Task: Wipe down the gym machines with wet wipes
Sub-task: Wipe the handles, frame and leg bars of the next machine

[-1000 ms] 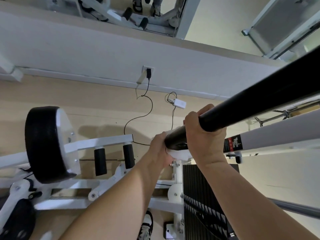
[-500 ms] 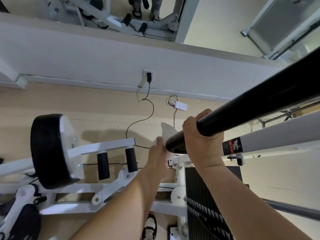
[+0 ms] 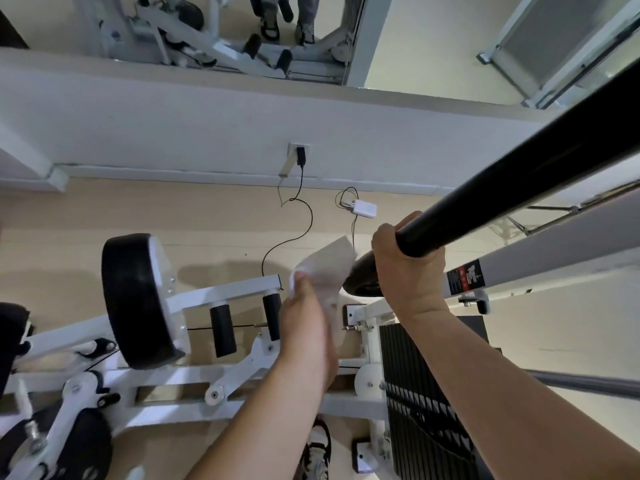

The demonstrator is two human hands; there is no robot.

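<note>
Head-worn camera looks steeply down, close past the bar (image 3: 519, 174), to the floor (image 3: 104, 209).

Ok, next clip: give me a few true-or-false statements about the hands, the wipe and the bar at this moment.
1. The right hand grips the black bar. True.
2. The left hand is empty. False: it holds a white wet wipe.
3. The wipe is wrapped round the bar's end. False: it sticks up beside that end.
4. A black plug sits in the wall socket. True.
</note>
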